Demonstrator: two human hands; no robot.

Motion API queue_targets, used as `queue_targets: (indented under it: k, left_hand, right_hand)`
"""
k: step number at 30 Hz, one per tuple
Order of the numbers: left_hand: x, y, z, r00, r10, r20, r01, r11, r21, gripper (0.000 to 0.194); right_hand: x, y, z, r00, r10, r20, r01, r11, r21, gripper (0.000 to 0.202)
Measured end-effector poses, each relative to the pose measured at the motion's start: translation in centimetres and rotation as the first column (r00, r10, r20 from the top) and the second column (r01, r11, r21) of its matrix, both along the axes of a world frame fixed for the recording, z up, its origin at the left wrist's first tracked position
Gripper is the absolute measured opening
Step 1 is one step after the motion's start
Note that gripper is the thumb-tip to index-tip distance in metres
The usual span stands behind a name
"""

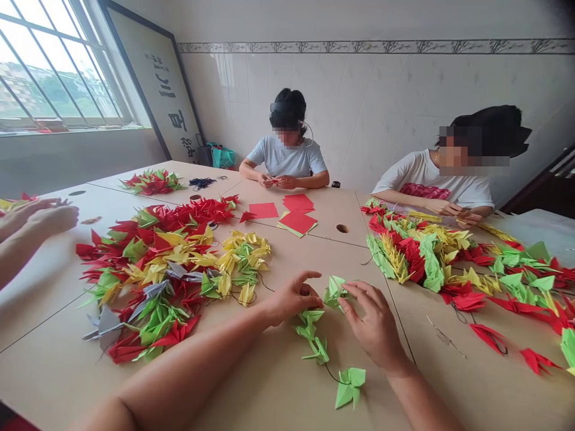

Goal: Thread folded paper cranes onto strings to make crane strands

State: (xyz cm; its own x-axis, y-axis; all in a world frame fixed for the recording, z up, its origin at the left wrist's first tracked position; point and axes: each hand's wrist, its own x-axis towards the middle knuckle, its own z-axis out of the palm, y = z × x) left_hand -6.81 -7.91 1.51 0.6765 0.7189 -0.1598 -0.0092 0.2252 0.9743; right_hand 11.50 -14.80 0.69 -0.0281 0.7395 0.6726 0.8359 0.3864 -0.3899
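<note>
My right hand [375, 326] has its fingertips closed on a light green folded paper crane [333, 291], held a little above the table. Just to its left, my left hand [294, 299] pinches thumb and fingers together, with the forefinger stretched out. What lies in that pinch is too small to make out. Below my left hand runs a short string of green paper cranes [317, 347] on a dark thread [331, 375]. A separate-looking green crane [350, 386] rests at the thread's lower end.
A heap of red, yellow, green and grey cranes [153, 257] lies left. More strung cranes [431, 251] spread right, near a thin needle-like tool [444, 336]. Red paper squares [299, 221] lie ahead. Two people [287, 152] [442, 179] sit opposite; another person's hands [45, 218] reach in at left.
</note>
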Motion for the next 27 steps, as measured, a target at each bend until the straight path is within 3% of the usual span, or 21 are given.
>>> queue_targets:
  k: [7,14,19,27]
  left_hand:
    - [-0.1,0.1,0.1,0.999,0.039,-0.018,-0.039,0.999,0.004,0.059]
    - [0.2,-0.3,0.3,0.997,0.048,-0.052,-0.047,0.999,0.026,0.059]
    - [0.3,-0.3,0.1,1.0,0.026,-0.015,-0.025,0.999,0.046,0.056]
    - [0.0,-0.4,0.7,0.999,0.008,-0.047,-0.004,0.997,0.08,0.048]
  right_hand:
    - [-1.3,-0.9,0.9,0.964,0.252,0.088,-0.242,0.964,-0.109,0.017]
    - [-1.7,-0.7,0.5,0.953,0.299,0.052,-0.291,0.948,-0.125,0.023]
    - [-2.1,-0.8,0.6,0.936,0.352,0.035,-0.344,0.929,-0.139,0.013]
    - [-2.1,-1.4,1.2,0.936,0.348,-0.058,-0.352,0.911,-0.214,0.013]
